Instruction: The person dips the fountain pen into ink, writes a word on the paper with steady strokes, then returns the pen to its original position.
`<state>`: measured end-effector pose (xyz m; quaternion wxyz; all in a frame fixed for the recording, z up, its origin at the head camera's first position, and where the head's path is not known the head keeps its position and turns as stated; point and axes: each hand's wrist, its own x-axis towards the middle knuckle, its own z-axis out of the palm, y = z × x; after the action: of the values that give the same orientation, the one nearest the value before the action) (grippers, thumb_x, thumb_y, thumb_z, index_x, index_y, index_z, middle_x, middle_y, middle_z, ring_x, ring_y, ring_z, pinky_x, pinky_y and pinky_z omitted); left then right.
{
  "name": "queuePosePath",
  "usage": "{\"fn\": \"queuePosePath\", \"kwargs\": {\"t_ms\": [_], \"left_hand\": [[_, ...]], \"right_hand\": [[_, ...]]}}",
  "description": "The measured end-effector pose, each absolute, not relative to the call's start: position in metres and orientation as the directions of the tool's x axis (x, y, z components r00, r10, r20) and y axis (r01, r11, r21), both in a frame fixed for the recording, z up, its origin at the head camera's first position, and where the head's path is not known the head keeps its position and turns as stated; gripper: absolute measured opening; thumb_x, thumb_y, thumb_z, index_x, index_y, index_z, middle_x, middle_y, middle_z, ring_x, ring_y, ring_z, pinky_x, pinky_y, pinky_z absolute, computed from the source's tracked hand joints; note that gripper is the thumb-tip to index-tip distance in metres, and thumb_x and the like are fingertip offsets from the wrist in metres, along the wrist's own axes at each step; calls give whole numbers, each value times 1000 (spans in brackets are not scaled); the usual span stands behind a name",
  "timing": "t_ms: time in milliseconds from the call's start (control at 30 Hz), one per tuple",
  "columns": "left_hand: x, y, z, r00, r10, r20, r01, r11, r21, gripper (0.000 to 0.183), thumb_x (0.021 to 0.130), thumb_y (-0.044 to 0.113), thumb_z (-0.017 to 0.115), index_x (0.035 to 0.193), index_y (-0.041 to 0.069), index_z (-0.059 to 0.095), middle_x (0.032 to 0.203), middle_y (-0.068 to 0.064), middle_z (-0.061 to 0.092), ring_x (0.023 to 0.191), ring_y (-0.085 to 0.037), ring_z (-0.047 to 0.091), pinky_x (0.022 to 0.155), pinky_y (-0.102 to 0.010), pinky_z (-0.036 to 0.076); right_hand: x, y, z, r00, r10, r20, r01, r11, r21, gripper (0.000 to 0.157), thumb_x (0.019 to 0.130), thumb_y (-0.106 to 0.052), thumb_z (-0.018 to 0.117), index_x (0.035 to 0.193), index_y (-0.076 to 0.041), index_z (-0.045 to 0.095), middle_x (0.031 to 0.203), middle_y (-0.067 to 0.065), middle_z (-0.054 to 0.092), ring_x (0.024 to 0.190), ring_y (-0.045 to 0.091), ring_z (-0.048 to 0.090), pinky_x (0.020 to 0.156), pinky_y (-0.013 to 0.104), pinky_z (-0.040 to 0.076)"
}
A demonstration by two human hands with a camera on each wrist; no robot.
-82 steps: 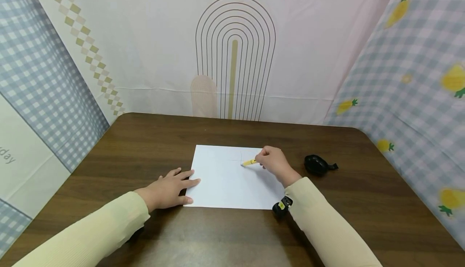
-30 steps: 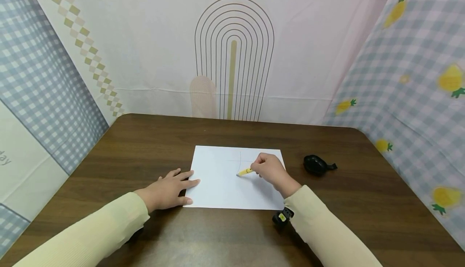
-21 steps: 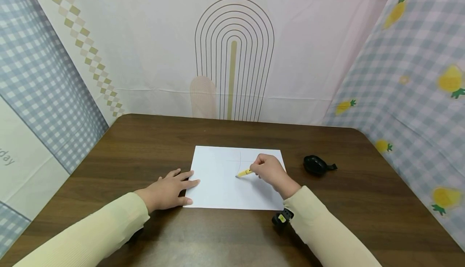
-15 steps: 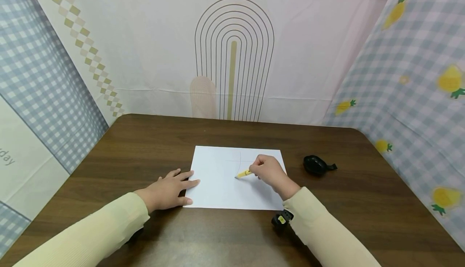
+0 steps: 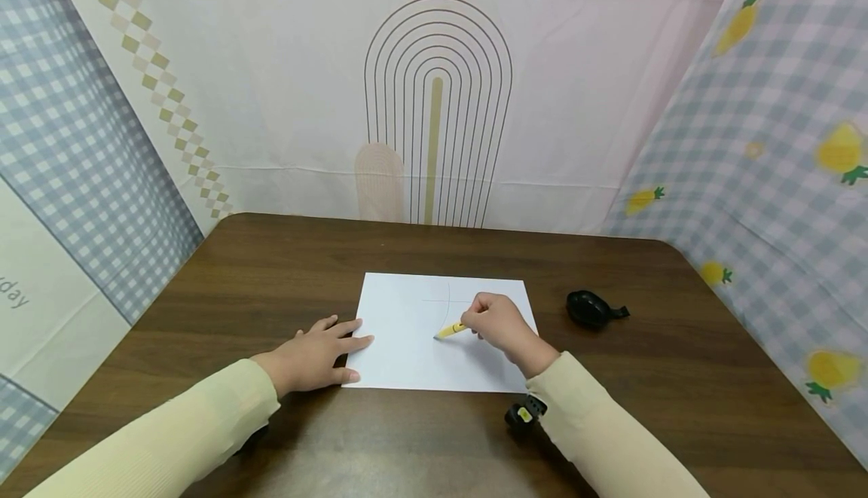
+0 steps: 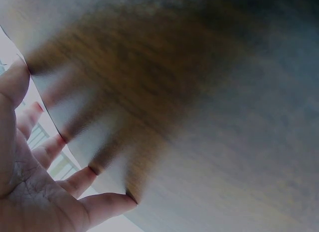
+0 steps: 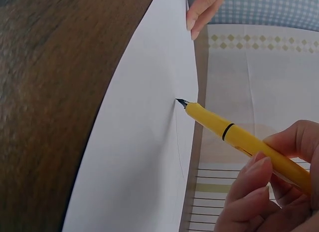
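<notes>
A white sheet of paper (image 5: 400,325) lies on the wooden table, with a thin cross line and a curved stroke near its upper middle. My right hand (image 5: 500,323) pinches a yellow fountain pen (image 5: 450,329) between thumb and fingers. In the right wrist view the dark nib (image 7: 181,102) meets the paper at the end of a thin line (image 7: 178,147). My left hand (image 5: 317,353) rests with spread fingers at the sheet's left edge, thumb and fingertips on the paper. The left wrist view shows those fingers (image 6: 75,182) stretched out, touching the surface.
A small black object (image 5: 590,308) with a short tail lies right of the paper. The brown table (image 5: 285,257) ends at a patterned white cloth backdrop (image 5: 285,91), with a checked curtain (image 5: 746,181) on the right. A black wrist device (image 5: 526,412) hangs under my right cuff.
My right hand has moved the pen tip down and slightly left across the paper, and the curved stroke has grown longer behind it. The left hand has stayed in place.
</notes>
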<state>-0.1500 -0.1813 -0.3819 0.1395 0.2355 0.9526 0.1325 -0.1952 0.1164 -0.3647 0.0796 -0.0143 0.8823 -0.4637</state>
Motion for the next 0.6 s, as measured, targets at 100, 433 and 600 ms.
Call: {"fn": "queuePosePath", "kwargs": {"t_ms": [100, 433, 600], "left_hand": [[-150, -181, -382, -850, 485, -205, 412, 855, 315, 60, 92, 40, 64, 146, 21, 46, 155, -11, 31, 140, -48, 23, 93, -78, 27], [-150, -181, -381, -850, 483, -209, 408, 856, 318, 60, 92, 40, 64, 146, 21, 46, 155, -11, 31, 140, -48, 23, 93, -78, 26], [-150, -181, -382, -851, 482, -209, 407, 856, 319, 60, 92, 40, 64, 146, 22, 46, 156, -11, 31, 140, -48, 23, 93, -78, 26]], "right_hand": [[-195, 116, -365, -987, -100, -124, 44, 575, -817, 15, 81, -6, 61, 67, -7, 55, 66, 4, 56, 59, 16, 45, 52, 25, 31], [-192, 113, -364, -985, -115, -129, 39, 581, -813, 16, 82, -6, 61, 67, -7, 55, 65, 4, 55, 59, 16, 45, 52, 25, 31], [-189, 111, -362, -984, -117, -136, 43, 583, -812, 15, 82, -5, 60, 68, -6, 55, 65, 4, 55, 59, 16, 45, 52, 25, 31]]}}
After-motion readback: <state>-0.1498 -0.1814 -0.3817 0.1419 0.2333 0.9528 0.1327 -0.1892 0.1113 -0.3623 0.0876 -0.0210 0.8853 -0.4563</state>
